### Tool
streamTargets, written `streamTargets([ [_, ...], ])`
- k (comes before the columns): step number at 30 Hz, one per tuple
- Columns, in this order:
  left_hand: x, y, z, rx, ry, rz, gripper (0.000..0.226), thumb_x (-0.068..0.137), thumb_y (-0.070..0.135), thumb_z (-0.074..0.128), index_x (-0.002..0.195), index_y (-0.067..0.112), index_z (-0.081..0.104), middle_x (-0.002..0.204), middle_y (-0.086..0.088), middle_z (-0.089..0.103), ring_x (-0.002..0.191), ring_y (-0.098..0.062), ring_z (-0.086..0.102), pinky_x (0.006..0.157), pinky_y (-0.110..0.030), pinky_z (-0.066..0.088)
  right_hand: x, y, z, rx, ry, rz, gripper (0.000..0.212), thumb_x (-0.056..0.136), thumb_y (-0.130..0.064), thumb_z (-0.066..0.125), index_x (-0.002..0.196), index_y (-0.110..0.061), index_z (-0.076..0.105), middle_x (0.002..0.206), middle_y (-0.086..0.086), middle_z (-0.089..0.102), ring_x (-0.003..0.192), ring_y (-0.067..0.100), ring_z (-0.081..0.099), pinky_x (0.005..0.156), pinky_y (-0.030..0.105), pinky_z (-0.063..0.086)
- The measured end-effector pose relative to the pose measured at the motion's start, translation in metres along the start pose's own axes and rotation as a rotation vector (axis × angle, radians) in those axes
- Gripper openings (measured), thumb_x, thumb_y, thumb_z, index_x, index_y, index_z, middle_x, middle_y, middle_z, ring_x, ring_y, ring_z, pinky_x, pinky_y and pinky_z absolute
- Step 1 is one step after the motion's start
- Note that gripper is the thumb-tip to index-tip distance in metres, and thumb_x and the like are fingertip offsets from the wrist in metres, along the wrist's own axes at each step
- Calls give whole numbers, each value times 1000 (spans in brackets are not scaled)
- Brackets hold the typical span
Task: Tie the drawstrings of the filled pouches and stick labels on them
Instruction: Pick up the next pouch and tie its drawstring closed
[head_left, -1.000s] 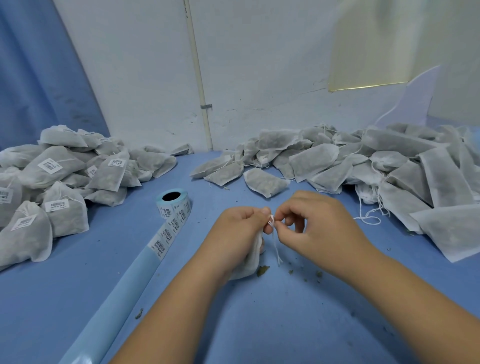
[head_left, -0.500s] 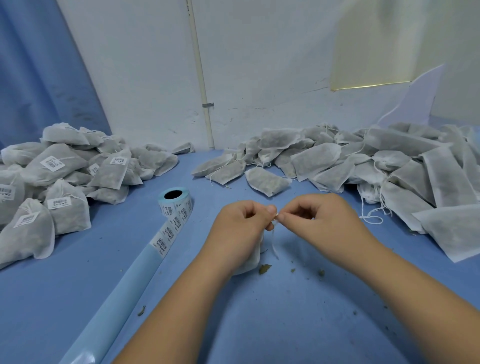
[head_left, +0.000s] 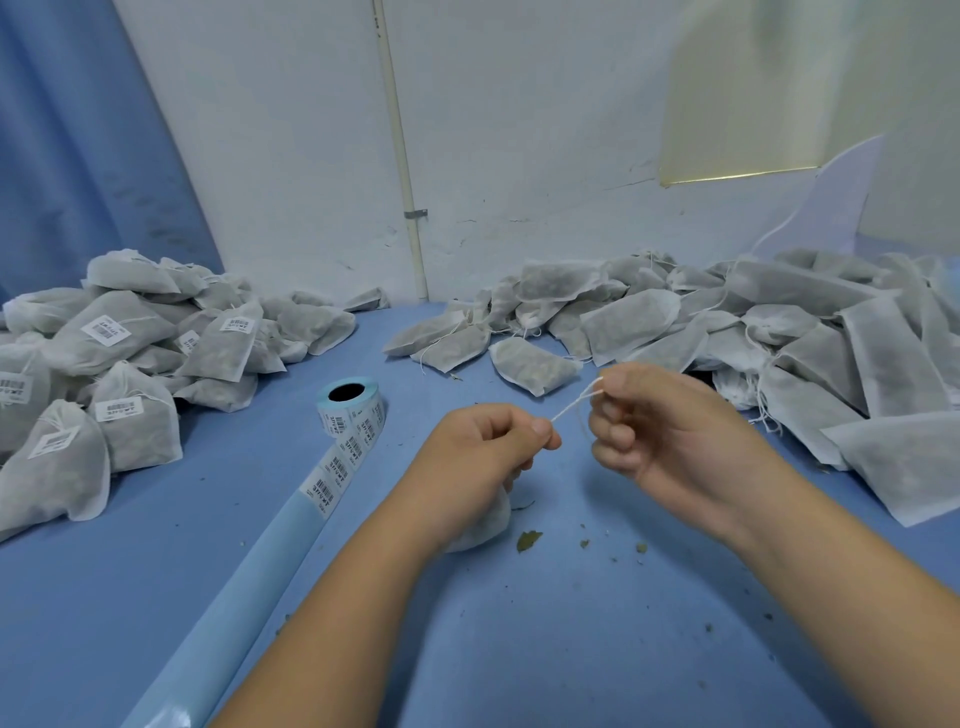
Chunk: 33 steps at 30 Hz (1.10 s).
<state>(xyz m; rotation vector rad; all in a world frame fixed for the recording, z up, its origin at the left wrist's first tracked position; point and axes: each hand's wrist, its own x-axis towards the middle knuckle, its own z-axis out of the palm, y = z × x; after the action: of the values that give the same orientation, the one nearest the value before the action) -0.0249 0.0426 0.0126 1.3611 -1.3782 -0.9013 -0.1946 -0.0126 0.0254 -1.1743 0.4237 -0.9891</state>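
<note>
My left hand (head_left: 483, 457) grips the gathered neck of a white filled pouch (head_left: 488, 525), most of which is hidden under the hand. A white drawstring (head_left: 574, 405) runs taut from that neck up and to the right. My right hand (head_left: 670, 436) pinches the string's far end between thumb and forefinger. A label roll (head_left: 350, 405) stands left of my hands, and its strip of barcode labels (head_left: 343, 462) trails toward me.
Labelled, tied pouches (head_left: 119, 364) are heaped at the left. Unlabelled pouches (head_left: 727, 332) with loose strings pile up at the back right. Bits of dried herb (head_left: 527, 540) lie scattered on the blue table (head_left: 519, 649). A white wall with a pipe (head_left: 400, 156) stands behind.
My right hand has pulled away from the left, up and to the right, drawing the string out taut. The left hand has stayed on the pouch.
</note>
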Motion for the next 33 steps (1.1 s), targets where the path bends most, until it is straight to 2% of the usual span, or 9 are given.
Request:
streamTargets([
  [5, 0, 0, -3, 24, 13, 26, 27, 95, 29, 62, 71, 27, 73, 54, 17, 49, 55, -3, 46, 60, -15, 41, -1, 3, 5, 172, -147, 138, 20, 78, -16, 56, 58, -16, 57, 56, -6, 26, 41, 6, 25, 40, 19, 18],
  [11, 1, -1, -7, 161, 146, 84, 19, 91, 27, 67, 74, 20, 72, 50, 14, 43, 46, -6, 35, 45, -12, 30, 0, -7, -9, 20, -234, 383, 17, 72, -17, 44, 56, -16, 50, 58, -4, 20, 45, 10, 18, 38, 21, 20],
  [14, 0, -5, -3, 231, 155, 117, 18, 91, 28, 66, 76, 21, 71, 52, 15, 45, 46, -4, 36, 44, -12, 30, 0, -8, -11, 40, -233, 366, 13, 69, -16, 50, 56, -16, 49, 58, -4, 20, 43, 9, 21, 39, 21, 20],
  [18, 2, -7, -5, 233, 155, 139, 19, 92, 28, 65, 74, 22, 71, 58, 9, 48, 51, -7, 39, 48, -13, 32, -2, -4, -10, -61, -247, 309, 29, 73, -14, 62, 55, -19, 39, 59, -3, 22, 45, 10, 25, 40, 20, 27],
  [21, 2, -9, -7, 262, 165, 135, 19, 91, 29, 67, 74, 20, 71, 52, 16, 46, 48, -2, 38, 45, -10, 30, -2, -5, -12, -236, -152, 351, 30, 72, -11, 57, 55, -20, 34, 61, -1, 19, 46, 12, 23, 41, 21, 23],
  [26, 5, -16, -5, 346, 149, 144, 19, 90, 34, 68, 73, 24, 69, 51, 20, 50, 47, 0, 44, 46, -8, 33, 1, -5, -15, -179, 14, 316, 37, 81, -6, 50, 52, -21, 34, 59, -2, 19, 45, 12, 22, 39, 22, 22],
  [29, 3, -17, -11, 355, 79, 68, 2, 85, 43, 71, 84, 41, 70, 78, 21, 66, 65, 4, 58, 55, -6, 42, 4, -6, -14, -101, 98, 208, 42, 84, -5, 56, 48, -22, 41, 57, -3, 26, 44, 11, 29, 39, 21, 25],
  [31, 3, -17, -16, 349, 11, 20, 19, 83, 44, 72, 99, 50, 64, 100, 20, 64, 80, 7, 61, 65, -3, 42, 5, -7, -18, -92, 175, 151, 44, 84, -6, 60, 47, -23, 45, 56, -3, 31, 44, 10, 32, 40, 20, 25],
  [33, 3, -16, -20, 333, -18, 5, 27, 81, 43, 76, 103, 50, 63, 105, 20, 62, 83, 6, 61, 68, -4, 42, 7, -6, -21, -119, 248, 115, 41, 83, -7, 63, 49, -22, 48, 56, -3, 35, 45, 10, 33, 40, 21, 26],
])
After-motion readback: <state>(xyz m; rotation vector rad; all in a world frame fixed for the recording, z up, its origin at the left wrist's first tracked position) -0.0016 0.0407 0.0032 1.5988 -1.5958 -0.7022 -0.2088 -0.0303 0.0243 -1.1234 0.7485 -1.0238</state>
